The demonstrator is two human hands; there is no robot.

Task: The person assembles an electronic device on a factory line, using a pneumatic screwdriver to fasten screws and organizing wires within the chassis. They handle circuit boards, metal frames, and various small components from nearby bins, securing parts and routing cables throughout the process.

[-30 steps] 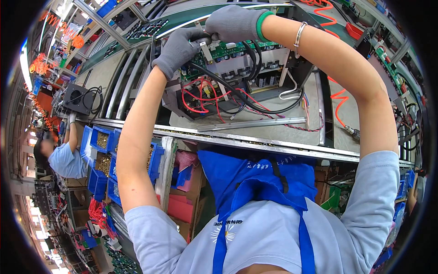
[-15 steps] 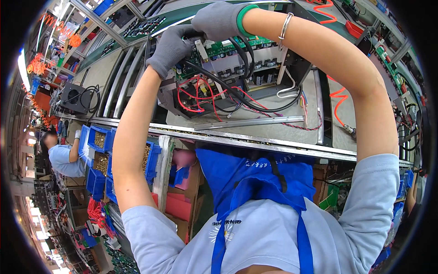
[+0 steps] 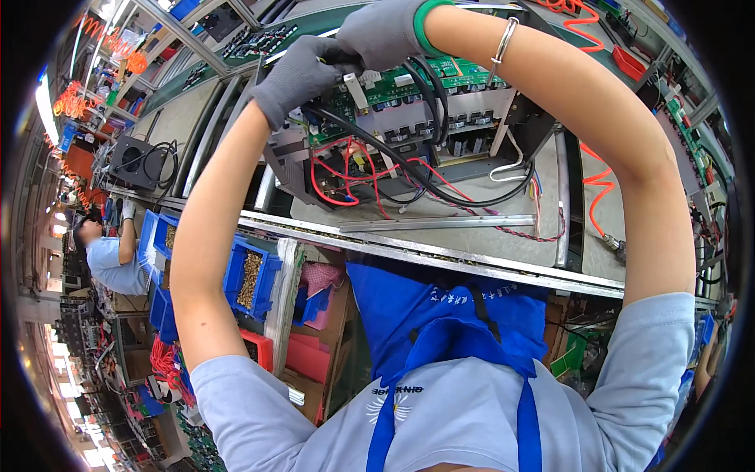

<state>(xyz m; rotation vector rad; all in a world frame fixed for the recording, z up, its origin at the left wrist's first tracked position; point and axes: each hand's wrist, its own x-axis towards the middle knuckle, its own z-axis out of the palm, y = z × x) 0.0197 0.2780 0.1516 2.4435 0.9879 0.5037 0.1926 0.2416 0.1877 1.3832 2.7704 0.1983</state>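
Observation:
My two hands, in grey gloves, meet over the far left corner of an electronics chassis [image 3: 523,130]. My left hand [image 3: 297,80] has its fingers curled inward, close to the fingertips of my right hand [image 3: 381,38]. Both look closed on something small and dark between them, mostly hidden by the gloves. Below them is a green circuit board [image 3: 464,72] with a white upright piece [image 3: 355,91] near its left end. A thick black cable [image 3: 377,146] loops across the chassis front. Loose red wires [image 3: 334,200] hang at its left side.
In front of the chassis, a metal bar [image 3: 440,224] lies on the bench. Blue bins [image 3: 253,279] of small brass-coloured parts stand at the left. A black boxy unit [image 3: 135,165] sits farther left, past rollers. An orange coiled hose [image 3: 594,187] hangs right. Another person [image 3: 118,259] works far left.
The view has shifted slightly. My left wrist has lifted and swung a little outward, with its fingers still against my right hand. My right hand stays over the same corner.

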